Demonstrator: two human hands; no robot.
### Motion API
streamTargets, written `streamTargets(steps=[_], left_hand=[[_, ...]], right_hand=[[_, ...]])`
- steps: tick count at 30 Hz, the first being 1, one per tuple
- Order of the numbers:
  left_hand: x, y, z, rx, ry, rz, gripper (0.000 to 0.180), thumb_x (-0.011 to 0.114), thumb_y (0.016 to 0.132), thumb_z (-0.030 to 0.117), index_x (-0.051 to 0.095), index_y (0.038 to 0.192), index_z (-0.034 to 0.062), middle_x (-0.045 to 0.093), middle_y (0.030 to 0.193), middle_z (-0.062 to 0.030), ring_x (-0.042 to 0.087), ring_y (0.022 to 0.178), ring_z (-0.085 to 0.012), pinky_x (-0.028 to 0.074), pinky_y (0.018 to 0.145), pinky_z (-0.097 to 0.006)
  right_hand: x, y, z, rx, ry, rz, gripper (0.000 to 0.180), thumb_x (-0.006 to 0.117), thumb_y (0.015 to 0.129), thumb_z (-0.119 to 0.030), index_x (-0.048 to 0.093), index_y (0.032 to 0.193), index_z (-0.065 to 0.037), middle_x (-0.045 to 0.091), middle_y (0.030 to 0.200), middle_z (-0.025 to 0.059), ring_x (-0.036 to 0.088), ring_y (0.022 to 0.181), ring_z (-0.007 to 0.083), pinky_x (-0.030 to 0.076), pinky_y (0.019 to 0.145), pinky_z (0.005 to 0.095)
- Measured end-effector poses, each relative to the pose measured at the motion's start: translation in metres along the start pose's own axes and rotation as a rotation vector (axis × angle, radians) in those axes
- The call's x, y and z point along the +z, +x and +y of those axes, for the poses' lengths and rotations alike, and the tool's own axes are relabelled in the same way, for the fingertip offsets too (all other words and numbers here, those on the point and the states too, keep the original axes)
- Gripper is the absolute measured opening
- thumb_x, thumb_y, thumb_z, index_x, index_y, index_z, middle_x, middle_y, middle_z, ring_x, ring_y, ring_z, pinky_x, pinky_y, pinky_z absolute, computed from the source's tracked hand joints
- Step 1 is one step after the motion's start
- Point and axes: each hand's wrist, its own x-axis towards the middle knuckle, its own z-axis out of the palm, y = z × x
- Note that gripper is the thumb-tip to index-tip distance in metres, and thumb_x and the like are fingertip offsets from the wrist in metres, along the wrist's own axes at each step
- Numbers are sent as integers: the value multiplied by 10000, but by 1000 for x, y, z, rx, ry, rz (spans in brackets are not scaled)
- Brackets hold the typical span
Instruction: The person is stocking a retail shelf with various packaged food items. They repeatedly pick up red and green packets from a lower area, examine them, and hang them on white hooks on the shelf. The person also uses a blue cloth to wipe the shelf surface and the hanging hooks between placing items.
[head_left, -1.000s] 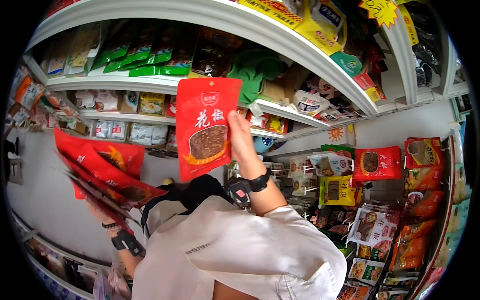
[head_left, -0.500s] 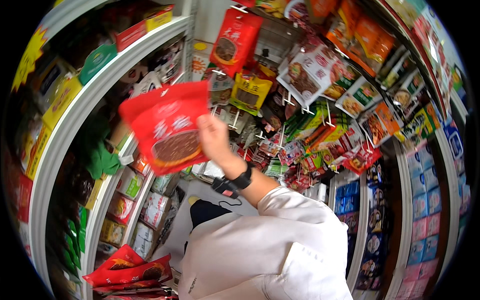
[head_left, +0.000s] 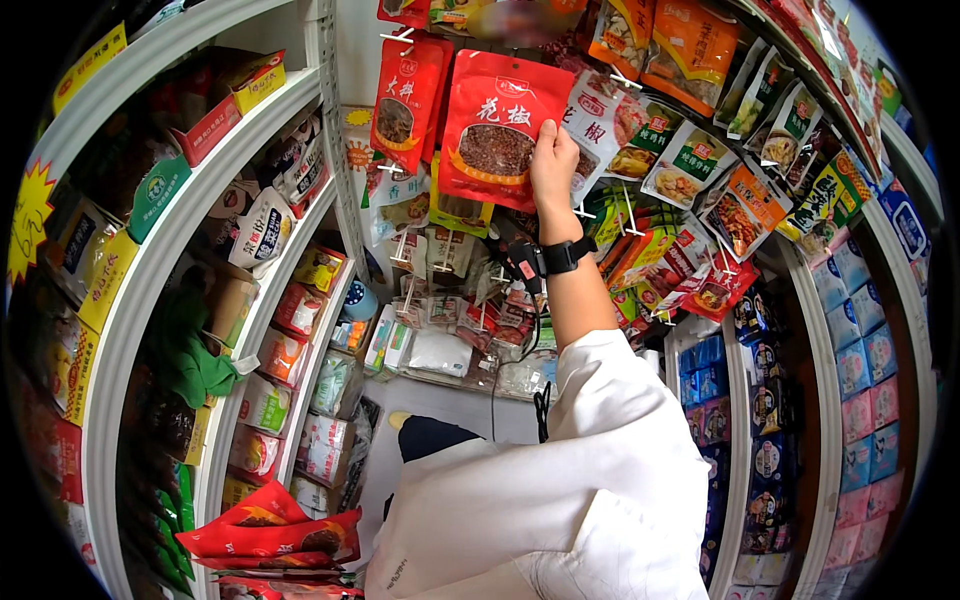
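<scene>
Closest to me, at six o'clock, spreads my white shirt [head_left: 540,510], its right sleeve reaching up toward one o'clock. At seven o'clock, low in view, a bundle of red bags [head_left: 272,538] fans out, corners overlapping and some seen nearly edge-on. My left hand is out of view, so I cannot tell whether it is gripping the bundle or released. Just past the shirt, a dark trouser leg [head_left: 432,438] shows toward seven o'clock.

My right forearm runs up to a black wristband [head_left: 566,257], with a dark device [head_left: 525,263] beside it and a thin cord [head_left: 531,340] hanging below. Beyond that, at one o'clock, my right hand [head_left: 554,168] is grasping a red bag [head_left: 490,125] by its right edge, thumb across the front and fingers hidden behind. The bag is at twelve o'clock, roughly upright, its front and dark-filled window facing me.

Behind it is the hanging display. A hanging red bag [head_left: 402,105] is at eleven o'clock, a white bag [head_left: 590,150] peeks out at one, and a yellow bag [head_left: 458,213] shows below the held one. Whether mine touches any of them, I cannot tell.

Farther round, white-edged shelves [head_left: 100,440] curve along nine o'clock, with a green cloth [head_left: 190,350] on one. Blue packs [head_left: 850,368] line the shelving between three and four.
</scene>
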Motion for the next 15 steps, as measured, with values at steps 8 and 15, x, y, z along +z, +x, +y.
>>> streamTargets(steps=[8, 15], left_hand=[[2, 2, -4, -28, -34, -33, 484, 446, 833, 297, 391, 1247, 54, 533, 1153, -137, 564, 959, -286, 461, 853, -405], [-19, -10, 8, -22, -110, -42, 477, 458, 825, 273, 396, 1241, 48, 531, 1161, -136, 556, 988, -287, 452, 871, -419]], right_hand=[[18, 17, 19, 32, -75, 61, 381, 444, 890, -281, 523, 712, 46, 527, 639, 257, 533, 626, 420, 402, 569, 444], [45, 25, 30, -129, -202, 168, 356, 484, 839, -255, 522, 1046, 33, 558, 988, 285, 544, 920, 425, 425, 785, 470]])
